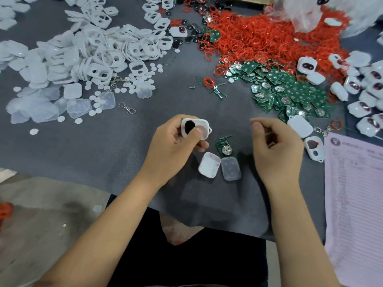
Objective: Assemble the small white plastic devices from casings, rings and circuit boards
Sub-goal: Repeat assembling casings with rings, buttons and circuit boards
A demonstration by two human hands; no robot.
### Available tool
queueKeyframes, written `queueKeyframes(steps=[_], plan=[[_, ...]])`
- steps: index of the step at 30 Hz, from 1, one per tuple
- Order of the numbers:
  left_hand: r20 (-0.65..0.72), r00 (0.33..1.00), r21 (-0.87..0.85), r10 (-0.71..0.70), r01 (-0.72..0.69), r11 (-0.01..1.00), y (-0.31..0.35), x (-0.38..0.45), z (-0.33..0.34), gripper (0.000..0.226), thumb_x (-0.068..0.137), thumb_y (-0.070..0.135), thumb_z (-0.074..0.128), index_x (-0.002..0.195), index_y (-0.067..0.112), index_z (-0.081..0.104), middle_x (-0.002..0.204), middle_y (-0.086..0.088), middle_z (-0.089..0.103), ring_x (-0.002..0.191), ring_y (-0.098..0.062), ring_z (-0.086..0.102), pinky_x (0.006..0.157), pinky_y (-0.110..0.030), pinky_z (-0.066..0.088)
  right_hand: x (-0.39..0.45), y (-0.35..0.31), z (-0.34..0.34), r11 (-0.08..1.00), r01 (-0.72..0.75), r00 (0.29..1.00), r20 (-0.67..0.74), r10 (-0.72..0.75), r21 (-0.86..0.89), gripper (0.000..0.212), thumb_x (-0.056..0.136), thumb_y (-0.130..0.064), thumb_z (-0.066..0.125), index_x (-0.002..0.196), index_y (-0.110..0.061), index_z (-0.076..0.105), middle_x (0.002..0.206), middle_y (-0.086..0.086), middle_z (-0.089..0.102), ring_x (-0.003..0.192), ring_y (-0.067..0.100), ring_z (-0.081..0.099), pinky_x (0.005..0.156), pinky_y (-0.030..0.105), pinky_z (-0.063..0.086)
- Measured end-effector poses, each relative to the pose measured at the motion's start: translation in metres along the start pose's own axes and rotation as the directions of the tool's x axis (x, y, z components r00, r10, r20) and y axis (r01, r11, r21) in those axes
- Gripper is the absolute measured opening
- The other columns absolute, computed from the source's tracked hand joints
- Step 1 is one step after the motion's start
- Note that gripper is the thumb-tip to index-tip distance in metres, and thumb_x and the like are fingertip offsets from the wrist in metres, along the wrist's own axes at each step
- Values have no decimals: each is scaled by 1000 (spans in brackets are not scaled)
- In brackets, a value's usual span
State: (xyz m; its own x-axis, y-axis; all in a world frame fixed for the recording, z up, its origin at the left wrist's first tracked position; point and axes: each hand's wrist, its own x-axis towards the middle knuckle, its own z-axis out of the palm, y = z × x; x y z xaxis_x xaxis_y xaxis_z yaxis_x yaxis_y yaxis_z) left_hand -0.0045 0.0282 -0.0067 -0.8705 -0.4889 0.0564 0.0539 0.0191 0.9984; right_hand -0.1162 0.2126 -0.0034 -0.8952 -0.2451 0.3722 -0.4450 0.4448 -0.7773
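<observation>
At frame centre the left hand (pixel 176 139) grips a white casing (pixel 195 128) with a black insert. The right hand (pixel 275 146) hovers beside it, fingers loosely curled, holding nothing visible. A circuit board (pixel 224 146) lies between them.

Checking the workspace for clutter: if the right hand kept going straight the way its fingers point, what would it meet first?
The right hand points left, so probably the white casing gripped in the left hand; heights are unclear.
</observation>
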Motion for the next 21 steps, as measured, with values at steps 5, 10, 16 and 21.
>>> queueKeyframes(steps=[5, 10, 16, 21], plan=[[55, 998, 103, 22, -28, 994, -1, 1, -4, 8, 102, 14, 65, 104, 13, 73, 91, 1, 77, 71, -17, 76, 64, -23, 57, -14, 3, -1, 996, -5, 999, 37, 8, -87, 12, 98, -23, 64, 99, -28, 74, 87, -12, 67, 70, 13, 58, 72, 38, 53], [84, 996, 145, 13, -25, 989, -1, 0, -5, 7, 104, 17, 64, 105, 17, 71, 89, 4, 78, 75, -15, 77, 68, -21, 57, -15, -5, 0, 973, 75, 990, 130, -47, -219, 10, 96, -37, 63, 97, -35, 72, 88, -17, 63, 81, 7, 57, 68, 29, 47], [95, 995, 153, -14, -1, 988, 0, 1, -3, 6, 105, 19, 63, 107, 17, 67, 96, 3, 78, 83, -15, 78, 78, -32, 63, -16, -9, 5, 943, 117, 981, 187, -60, -312, 26, 83, -61, 75, 89, -36, 72, 85, -16, 61, 85, 1, 55, 66, 26, 42], [80, 996, 103, -28, 20, 995, 1, 0, -3, 11, 104, 17, 63, 112, 11, 68, 100, 1, 77, 87, -17, 78, 78, -35, 64, -18, -9, 5, 934, 162, 981, 158, -116, -319, 24, 83, -58, 76, 87, -34, 77, 80, -14, 62, 79, 4, 59, 61, 23, 40]])
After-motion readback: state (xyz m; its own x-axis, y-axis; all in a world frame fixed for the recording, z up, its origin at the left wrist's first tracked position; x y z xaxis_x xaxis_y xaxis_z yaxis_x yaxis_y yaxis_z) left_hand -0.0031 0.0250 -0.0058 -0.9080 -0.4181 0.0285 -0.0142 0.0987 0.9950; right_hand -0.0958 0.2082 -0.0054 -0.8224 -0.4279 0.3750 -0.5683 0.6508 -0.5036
